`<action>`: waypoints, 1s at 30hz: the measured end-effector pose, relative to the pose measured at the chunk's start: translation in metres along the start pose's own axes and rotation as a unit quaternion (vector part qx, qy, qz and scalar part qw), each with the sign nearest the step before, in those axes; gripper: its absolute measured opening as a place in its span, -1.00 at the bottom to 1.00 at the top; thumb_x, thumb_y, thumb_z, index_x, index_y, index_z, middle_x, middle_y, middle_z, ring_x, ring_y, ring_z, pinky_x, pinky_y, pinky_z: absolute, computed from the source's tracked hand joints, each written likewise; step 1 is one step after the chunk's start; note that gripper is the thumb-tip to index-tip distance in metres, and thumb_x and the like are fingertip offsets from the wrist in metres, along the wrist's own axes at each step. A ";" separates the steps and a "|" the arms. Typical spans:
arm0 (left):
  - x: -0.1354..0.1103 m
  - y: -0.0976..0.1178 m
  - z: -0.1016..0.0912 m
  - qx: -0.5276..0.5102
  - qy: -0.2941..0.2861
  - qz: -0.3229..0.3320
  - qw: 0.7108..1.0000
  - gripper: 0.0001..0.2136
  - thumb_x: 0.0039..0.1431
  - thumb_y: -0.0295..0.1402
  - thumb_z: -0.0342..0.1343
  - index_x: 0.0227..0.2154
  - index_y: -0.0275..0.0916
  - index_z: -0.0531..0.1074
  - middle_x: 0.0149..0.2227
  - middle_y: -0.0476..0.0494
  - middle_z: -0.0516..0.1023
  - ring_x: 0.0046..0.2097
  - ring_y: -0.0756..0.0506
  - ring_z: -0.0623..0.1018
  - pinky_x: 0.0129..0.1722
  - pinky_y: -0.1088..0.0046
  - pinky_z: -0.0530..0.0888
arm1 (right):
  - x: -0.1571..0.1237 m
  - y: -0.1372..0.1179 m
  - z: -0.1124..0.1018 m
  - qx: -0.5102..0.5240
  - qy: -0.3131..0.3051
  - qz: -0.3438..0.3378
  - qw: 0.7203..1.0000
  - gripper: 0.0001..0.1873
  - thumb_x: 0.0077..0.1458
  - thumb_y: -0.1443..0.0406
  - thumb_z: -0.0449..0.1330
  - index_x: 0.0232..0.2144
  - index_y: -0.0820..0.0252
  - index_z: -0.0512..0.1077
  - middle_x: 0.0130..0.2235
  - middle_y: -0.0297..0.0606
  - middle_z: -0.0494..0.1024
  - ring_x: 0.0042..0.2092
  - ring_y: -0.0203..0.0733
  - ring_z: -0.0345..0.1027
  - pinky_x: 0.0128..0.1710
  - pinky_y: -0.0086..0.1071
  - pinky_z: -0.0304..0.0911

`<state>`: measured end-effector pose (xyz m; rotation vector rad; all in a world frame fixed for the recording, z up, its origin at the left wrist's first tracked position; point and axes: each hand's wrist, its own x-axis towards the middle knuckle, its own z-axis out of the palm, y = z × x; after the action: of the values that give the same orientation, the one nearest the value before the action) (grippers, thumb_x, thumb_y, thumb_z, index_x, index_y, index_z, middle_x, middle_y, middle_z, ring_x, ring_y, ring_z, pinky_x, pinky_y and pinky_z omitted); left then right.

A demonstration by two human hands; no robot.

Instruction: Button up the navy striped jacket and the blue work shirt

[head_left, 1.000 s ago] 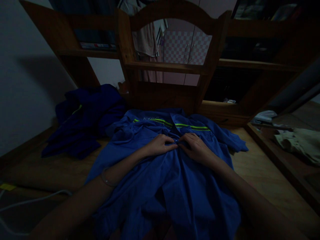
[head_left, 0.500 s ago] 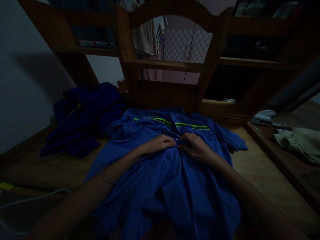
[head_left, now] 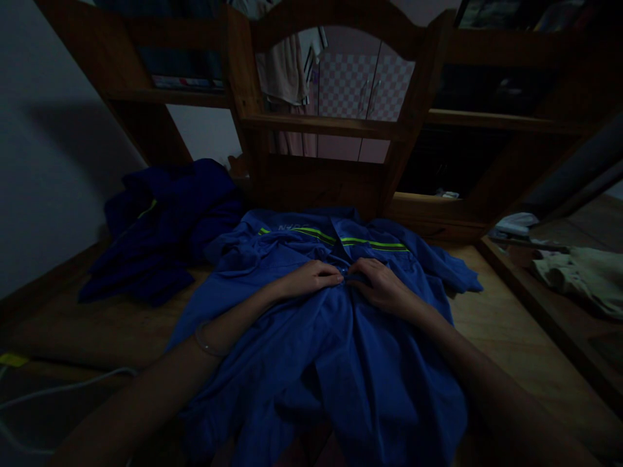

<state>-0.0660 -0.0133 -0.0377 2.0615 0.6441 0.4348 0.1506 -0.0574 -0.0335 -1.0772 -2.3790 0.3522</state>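
Observation:
A blue work shirt (head_left: pixel 302 337) with yellow-green stripes across the chest lies spread before me, its lower part hanging over the near edge. At the middle of its front, my left hand (head_left: pixel 315 277) pinches the cloth between thumb and fingers. Close beside it, my right hand (head_left: pixel 378 283) is closed on the other side of the same spot, fingertips almost touching the left ones. Something small and shiny shows between the fingertips, too small and dim to name. Folds run down from the pinched place.
A darker blue garment (head_left: pixel 170 227) lies heaped at the left on the wooden surface (head_left: pixel 506 324). Behind stands a wooden frame (head_left: pixel 321 126) with shelves. Pale folded cloth (head_left: pixel 584 275) rests at the right beyond a raised edge. A white cable (head_left: pixel 68 386) runs at lower left.
Both hands stay at the same place on the shirt's front, with at most a slight shift of the fingers. The shirt lies as before.

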 end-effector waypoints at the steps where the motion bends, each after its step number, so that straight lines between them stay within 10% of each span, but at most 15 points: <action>1: 0.000 0.000 0.000 0.004 0.003 -0.001 1.000 -0.72 0.20 -0.21 -0.03 -0.40 -0.31 0.47 -0.39 -0.03 0.47 -0.32 -0.02 0.41 -0.29 0.54 0.30 | 0.000 0.000 0.000 -0.007 0.003 0.000 1.000 -0.87 0.15 0.34 0.12 -0.21 0.17 0.34 -0.23 -0.23 0.46 -0.15 -0.16 0.34 -0.10 -0.26 0.23; 20: -0.002 0.003 -0.015 -0.045 0.008 -0.032 0.998 -0.65 0.09 -0.08 0.08 -0.31 -0.32 0.47 -0.32 -0.04 0.47 -0.24 -0.06 0.45 -0.23 0.51 0.34 | -0.002 -0.002 -0.018 -0.068 0.082 0.029 0.994 -0.91 0.03 0.34 0.10 -0.35 0.13 0.24 -0.36 -0.28 0.42 -0.30 -0.16 0.32 -0.26 -0.35 0.19; 26: 0.000 -0.014 -0.034 0.022 0.151 -0.056 0.987 -0.74 0.04 -0.22 0.10 -0.29 -0.31 0.45 -0.29 -0.07 0.48 -0.21 -0.08 0.46 -0.15 0.43 0.36 | -0.011 0.014 -0.053 -0.111 0.200 0.141 0.963 -0.94 0.07 0.27 0.06 -0.39 0.14 0.25 -0.44 -0.32 0.41 -0.41 -0.20 0.31 -0.39 -0.39 0.14; 30: 0.000 -0.021 -0.033 0.153 0.264 -0.076 0.949 -0.77 -0.04 -0.43 0.06 -0.25 -0.30 0.39 -0.28 -0.09 0.46 -0.22 -0.10 0.45 -0.15 0.36 0.38 | -0.015 0.037 -0.055 -0.136 0.168 0.179 0.960 -0.87 0.02 0.26 0.12 -0.33 0.15 0.29 -0.39 -0.27 0.44 -0.37 -0.13 0.35 -0.37 -0.33 0.20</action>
<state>-0.0894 0.0183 -0.0376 2.1696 1.2493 0.8540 0.2121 -0.0433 -0.0082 -1.5632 -1.9643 -0.0425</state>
